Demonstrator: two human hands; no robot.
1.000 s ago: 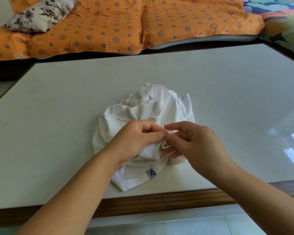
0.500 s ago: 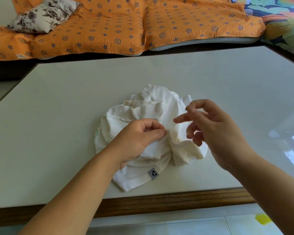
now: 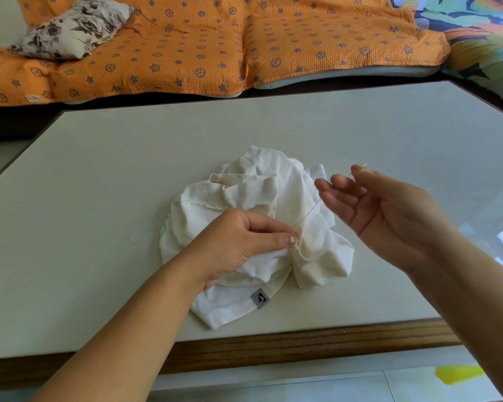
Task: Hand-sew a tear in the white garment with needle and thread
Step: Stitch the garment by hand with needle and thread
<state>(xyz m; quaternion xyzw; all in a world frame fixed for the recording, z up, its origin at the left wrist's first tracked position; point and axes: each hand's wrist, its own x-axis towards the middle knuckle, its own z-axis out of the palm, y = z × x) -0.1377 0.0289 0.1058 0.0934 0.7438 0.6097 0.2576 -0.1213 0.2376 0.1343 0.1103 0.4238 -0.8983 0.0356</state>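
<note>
Head view: left hand pinches the crumpled white fabric garment to steady it; right hand pinches the thin silver needle aloft, pale thread taut.

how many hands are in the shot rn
2. The left hand pinches a fold of the white garment near its middle. The right hand hovers at the garment's right side, pinching the needle, with thread running down to the fold.
</note>
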